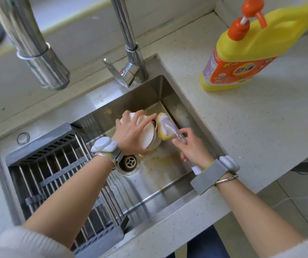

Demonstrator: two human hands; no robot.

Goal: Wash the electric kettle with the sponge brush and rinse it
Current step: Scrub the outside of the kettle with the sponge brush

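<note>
The sink (170, 94) holds everything, and no water runs from the faucet (130, 53). The electric kettle (149, 135) lies tipped on its side near the drain (129, 162); my left hand (130, 133) spreads over its white body, fingers curled round to steady it. My right hand (192, 146) grips the clear handle of the sponge brush (165, 127), whose yellow head touches the kettle's rim. I judge short firm strokes best, turning the kettle slowly

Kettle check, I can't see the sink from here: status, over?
Left hand grips kettle, tipped in sink. Right hand holds sponge brush, sponge against kettle. Tap not running; nothing in the way.
</note>
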